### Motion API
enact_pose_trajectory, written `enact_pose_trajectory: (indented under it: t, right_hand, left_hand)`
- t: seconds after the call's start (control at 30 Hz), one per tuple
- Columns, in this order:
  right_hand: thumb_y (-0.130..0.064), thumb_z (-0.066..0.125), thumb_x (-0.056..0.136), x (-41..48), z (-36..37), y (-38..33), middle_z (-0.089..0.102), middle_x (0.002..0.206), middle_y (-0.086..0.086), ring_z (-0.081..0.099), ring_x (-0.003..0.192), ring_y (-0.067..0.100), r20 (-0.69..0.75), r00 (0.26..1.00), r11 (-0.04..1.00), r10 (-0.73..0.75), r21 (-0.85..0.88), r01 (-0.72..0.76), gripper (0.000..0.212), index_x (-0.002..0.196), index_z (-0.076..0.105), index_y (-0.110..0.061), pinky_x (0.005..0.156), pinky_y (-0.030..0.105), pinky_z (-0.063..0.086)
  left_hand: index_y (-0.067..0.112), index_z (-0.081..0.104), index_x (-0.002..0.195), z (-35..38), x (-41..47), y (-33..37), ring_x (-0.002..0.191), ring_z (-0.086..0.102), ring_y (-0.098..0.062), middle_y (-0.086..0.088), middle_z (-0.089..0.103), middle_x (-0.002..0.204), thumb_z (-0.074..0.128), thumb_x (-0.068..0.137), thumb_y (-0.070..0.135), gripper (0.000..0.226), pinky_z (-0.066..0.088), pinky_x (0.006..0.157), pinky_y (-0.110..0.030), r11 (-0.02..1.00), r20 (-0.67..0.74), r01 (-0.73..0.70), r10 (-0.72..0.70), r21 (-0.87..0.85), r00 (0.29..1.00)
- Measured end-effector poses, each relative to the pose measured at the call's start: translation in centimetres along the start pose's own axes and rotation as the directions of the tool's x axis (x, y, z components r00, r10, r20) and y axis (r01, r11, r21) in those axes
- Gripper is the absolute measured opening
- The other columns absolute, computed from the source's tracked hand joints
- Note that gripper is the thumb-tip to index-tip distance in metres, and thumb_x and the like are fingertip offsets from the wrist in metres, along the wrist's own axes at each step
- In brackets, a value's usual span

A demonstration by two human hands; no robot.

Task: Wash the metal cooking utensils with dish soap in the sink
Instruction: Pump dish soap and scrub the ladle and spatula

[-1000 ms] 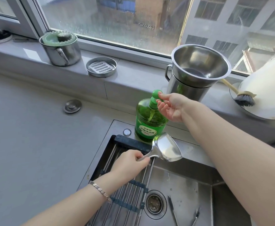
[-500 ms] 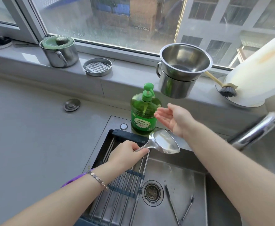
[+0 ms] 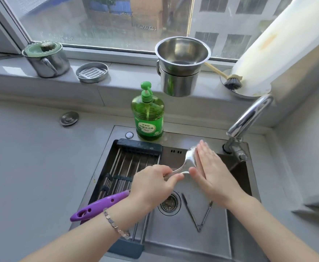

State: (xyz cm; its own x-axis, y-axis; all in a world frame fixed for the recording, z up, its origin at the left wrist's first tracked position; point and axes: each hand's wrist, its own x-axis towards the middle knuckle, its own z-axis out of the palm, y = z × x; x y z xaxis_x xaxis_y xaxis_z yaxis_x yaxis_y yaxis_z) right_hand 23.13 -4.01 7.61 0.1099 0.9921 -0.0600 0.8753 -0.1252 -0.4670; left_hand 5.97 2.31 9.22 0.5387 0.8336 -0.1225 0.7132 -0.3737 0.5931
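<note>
Over the steel sink (image 3: 183, 241) my left hand (image 3: 153, 184) grips the handle of a metal spatula (image 3: 190, 157), its blade raised toward the back wall. My right hand (image 3: 209, 167) lies flat with straight fingers against the blade, covering most of it. A green dish soap pump bottle (image 3: 148, 118) stands on the sink's back rim, behind both hands. Metal tongs (image 3: 198, 214) lie open on the sink floor beside the drain (image 3: 169, 204). A purple utensil handle (image 3: 100, 208) rests on the rack under my left wrist.
A roll-up drying rack (image 3: 124, 167) covers the sink's left part. The faucet (image 3: 249, 118) arches at the right rear. On the windowsill stand stacked steel pots (image 3: 181, 67), a lidded pot (image 3: 47, 59), a round strainer tin (image 3: 91, 71), a dish brush (image 3: 230, 82) and a white board (image 3: 274, 46). A drain plug (image 3: 69, 118) lies on the counter.
My right hand came off the soap pump and down onto the spatula blade. My left hand lowered the spatula over the sink. The view tilted down.
</note>
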Motion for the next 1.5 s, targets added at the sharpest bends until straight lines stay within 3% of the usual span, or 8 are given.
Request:
enact_pose_trajectory:
  t: [0.17, 0.33, 0.5, 0.93, 1.07, 1.2, 1.37, 1.5]
  right_hand:
    - [-0.073, 0.01, 0.086, -3.8, 1.3, -0.9, -0.001, 0.156, 0.0, -0.01, 0.144, 0.007, 0.016, 0.967, 0.96, -0.253, -0.123, 0.253, 0.087, 0.148, 0.005, -0.012, 0.116, 0.023, -0.004]
    - [-0.089, -0.011, 0.058, -2.9, -0.7, 0.6, -0.024, 0.146, -0.011, -0.023, 0.137, -0.003, -0.005, 0.999, 0.998, 0.05, 0.032, -0.05, 0.115, 0.147, -0.01, -0.016, 0.111, 0.016, -0.014]
    - [-0.075, 0.009, 0.083, -4.8, 1.3, -0.7, -0.002, 0.155, 0.005, -0.013, 0.143, 0.008, 0.023, 0.969, 0.963, -0.247, -0.105, 0.248, 0.095, 0.147, 0.006, -0.005, 0.115, 0.02, -0.01]
    - [-0.089, -0.008, 0.06, -4.2, -0.2, 1.1, -0.008, 0.156, -0.003, -0.015, 0.137, -0.003, 0.04, 0.999, 0.997, 0.034, 0.073, -0.037, 0.117, 0.149, 0.0, -0.013, 0.114, 0.02, -0.008]
    - [-0.082, -0.002, 0.073, -4.8, 1.0, -1.3, -0.001, 0.155, 0.003, -0.011, 0.141, 0.006, 0.105, 0.96, 0.963, -0.258, -0.049, 0.264, 0.108, 0.148, 0.012, -0.005, 0.115, 0.021, -0.012]
    - [-0.09, -0.011, 0.059, -3.8, -0.2, 0.5, 0.01, 0.157, 0.003, -0.004, 0.14, 0.0, 0.022, 1.0, 0.994, 0.009, 0.108, -0.012, 0.123, 0.148, 0.014, -0.01, 0.113, 0.018, -0.008]
    - [-0.083, -0.005, 0.071, -4.8, 1.0, -1.5, 0.019, 0.155, 0.008, 0.003, 0.143, 0.011, 0.101, 0.963, 0.966, -0.251, -0.036, 0.255, 0.111, 0.146, 0.023, -0.005, 0.117, 0.026, -0.006]
    - [-0.087, -0.012, 0.061, -4.5, 0.2, -0.2, 0.009, 0.157, 0.005, -0.001, 0.144, 0.009, 0.004, 1.0, 0.999, -0.008, 0.04, 0.008, 0.121, 0.148, 0.012, -0.007, 0.116, 0.023, -0.006]
  left_hand:
    - [0.027, 0.052, 0.058, 0.2, 0.1, 0.1, 0.062, 0.048, -0.014, 0.009, 0.047, 0.054, 0.051, 0.086, 0.055, 0.039, 0.038, 0.06, -0.027, 1.0, -0.004, 0.016, -0.016, -0.017, 1.0]
    - [0.02, 0.064, 0.071, 0.7, -1.4, 1.4, 0.064, 0.052, -0.013, 0.006, 0.051, 0.056, 0.051, 0.086, 0.054, 0.04, 0.041, 0.063, -0.027, 0.996, 0.015, -0.083, 0.082, 0.045, 0.997]
    - [0.028, 0.053, 0.059, 0.4, -1.4, 1.1, 0.067, 0.05, -0.013, 0.011, 0.046, 0.054, 0.052, 0.086, 0.055, 0.038, 0.034, 0.061, -0.026, 0.995, 0.024, -0.04, 0.038, 0.09, 0.999]
    - [0.021, 0.063, 0.071, 0.6, -2.4, 1.1, 0.066, 0.049, -0.013, 0.007, 0.047, 0.055, 0.051, 0.086, 0.055, 0.039, 0.035, 0.06, -0.026, 0.986, 0.05, -0.1, 0.094, 0.137, 0.994]
    - [0.021, 0.066, 0.076, 0.8, -2.6, 1.2, 0.068, 0.049, -0.013, 0.008, 0.045, 0.056, 0.05, 0.086, 0.056, 0.039, 0.037, 0.062, -0.025, 0.978, 0.05, -0.12, 0.113, 0.17, 0.992]
    - [0.018, 0.065, 0.076, 0.9, -2.8, 1.3, 0.066, 0.05, -0.014, 0.006, 0.048, 0.056, 0.049, 0.087, 0.055, 0.042, 0.038, 0.062, -0.027, 0.979, 0.051, -0.141, 0.135, 0.15, 0.99]
    - [0.023, 0.061, 0.07, 1.1, -3.0, 1.2, 0.07, 0.05, -0.013, 0.008, 0.049, 0.06, 0.051, 0.087, 0.054, 0.038, 0.033, 0.062, -0.025, 0.979, 0.048, -0.129, 0.123, 0.157, 0.991]
    - [0.018, 0.064, 0.069, 1.4, -3.0, 1.3, 0.064, 0.047, -0.012, 0.008, 0.045, 0.054, 0.051, 0.086, 0.056, 0.043, 0.033, 0.058, -0.027, 0.994, 0.045, -0.087, 0.084, 0.073, 0.995]
